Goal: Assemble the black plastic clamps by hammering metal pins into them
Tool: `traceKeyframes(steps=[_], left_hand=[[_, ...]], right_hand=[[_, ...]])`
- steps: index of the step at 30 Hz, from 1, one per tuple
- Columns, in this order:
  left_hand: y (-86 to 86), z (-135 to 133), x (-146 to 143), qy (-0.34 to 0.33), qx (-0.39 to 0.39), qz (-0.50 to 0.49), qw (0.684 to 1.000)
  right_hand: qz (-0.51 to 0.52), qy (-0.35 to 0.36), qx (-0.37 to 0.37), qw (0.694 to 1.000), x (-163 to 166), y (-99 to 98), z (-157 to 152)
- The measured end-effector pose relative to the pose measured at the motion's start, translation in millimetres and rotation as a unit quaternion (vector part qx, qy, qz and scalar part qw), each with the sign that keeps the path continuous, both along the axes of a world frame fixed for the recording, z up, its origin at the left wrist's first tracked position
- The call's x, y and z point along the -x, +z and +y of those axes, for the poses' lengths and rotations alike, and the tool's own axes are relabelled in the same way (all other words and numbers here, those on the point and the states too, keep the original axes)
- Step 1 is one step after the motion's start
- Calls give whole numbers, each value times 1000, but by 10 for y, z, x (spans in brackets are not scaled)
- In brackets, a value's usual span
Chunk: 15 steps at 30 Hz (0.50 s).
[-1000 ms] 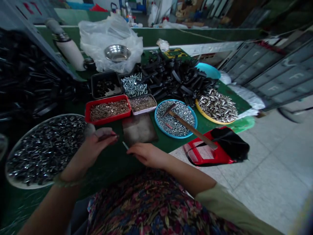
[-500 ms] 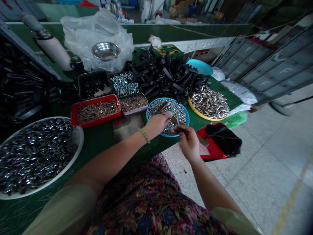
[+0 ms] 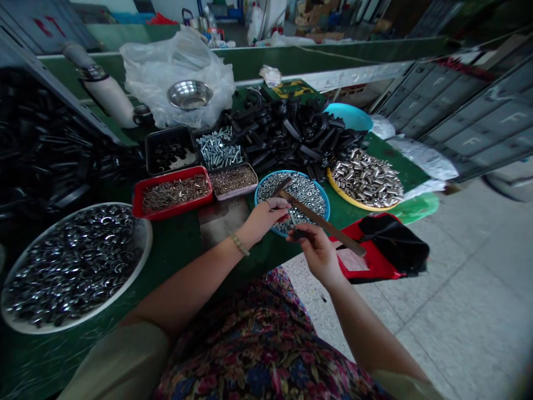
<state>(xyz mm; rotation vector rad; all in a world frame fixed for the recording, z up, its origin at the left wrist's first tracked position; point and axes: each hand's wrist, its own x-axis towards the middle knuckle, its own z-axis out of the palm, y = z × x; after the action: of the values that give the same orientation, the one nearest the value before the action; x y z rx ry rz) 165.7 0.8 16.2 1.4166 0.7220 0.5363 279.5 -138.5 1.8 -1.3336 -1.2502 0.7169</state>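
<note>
My left hand [image 3: 265, 220] is over the near left rim of a blue bowl [image 3: 327, 218] of metal nuts [image 3: 310, 195]. Its thumb and fingertips are pinched, and whatever lies between them is too small to make out. Just to the right, my right hand [image 3: 320, 253] grips a small black part [image 3: 296, 234] from which a silvery bolt [image 3: 292, 218] points up toward my left fingers. A hammer [image 3: 328, 226] rests across the bowl behind both hands, its head on the nuts and its wooden handle reaching right past the rim.
Left stands a white basin [image 3: 144, 253] of shiny curved parts. Behind are a red tray [image 3: 139, 208] of pins, a tray of bolts [image 3: 220, 149] and a pile of black parts [image 3: 287, 130]. A yellow-rimmed bowl [image 3: 353, 200] of metal cylinders and a red-black bag [image 3: 387, 247] lie right.
Both hands have drawn slightly back toward me, uncovering more of the hammer handle. The whole view has shifted a little. The hammer stays on the bowl.
</note>
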Motion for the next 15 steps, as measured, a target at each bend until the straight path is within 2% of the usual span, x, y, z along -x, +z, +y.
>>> traceKeyframes(steps=[2,4,7,10,15], left_hand=[[41,-31,235,58,172,-97,979],[90,-82,462,98,251,-150,951],[164,-139,752,136,266,-179,937],[218,-126,1018,135,249,-170,944],[278,3,1462,28,279,-56,958]], right_hand=[[-1,44,10,999,135,2,70],[2,69,18,997,268,3,153],[6,102,29,994,420,35,264],[-29,159,56,985,486,164,337],[-151,308,97,934,516,504,450]])
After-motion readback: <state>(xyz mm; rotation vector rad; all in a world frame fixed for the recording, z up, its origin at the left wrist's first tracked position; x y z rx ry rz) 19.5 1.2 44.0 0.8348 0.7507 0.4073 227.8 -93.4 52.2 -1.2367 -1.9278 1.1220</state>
